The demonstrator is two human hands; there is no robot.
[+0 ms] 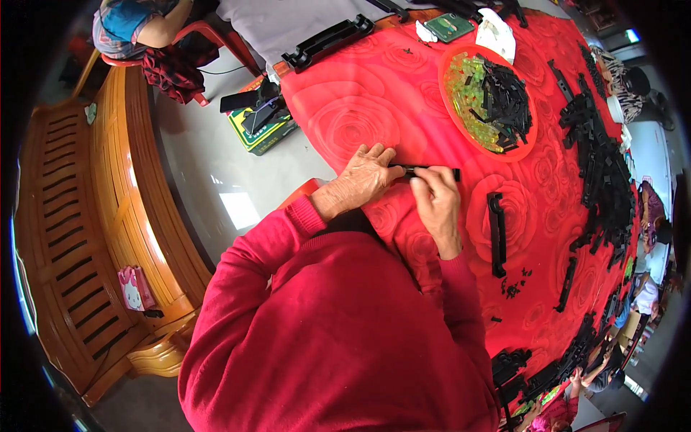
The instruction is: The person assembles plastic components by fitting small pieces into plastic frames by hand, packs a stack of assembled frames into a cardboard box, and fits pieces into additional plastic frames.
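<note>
A long black plastic piece (455, 174) lies at the near edge of the red rose-patterned tablecloth (353, 108). My left hand (366, 176) is closed over its left end, with the thumb along it. My right hand (437, 201) bends over the piece from the near side, thumb and fingers pinched at its middle. Whether a smaller part sits between the right fingertips is hidden. To the right of my right hand, a similar black strip (497, 234) lies lengthwise. A little cluster of tiny black parts (515, 285) is scattered below that strip.
A red-rimmed tray (530, 144) holds black pieces and yellow-green ones. A heap of black parts (601, 158) spreads along the right side. Another black strip (327, 42) lies at the far edge. A wooden bench (72, 230) stands left; other people sit around the table.
</note>
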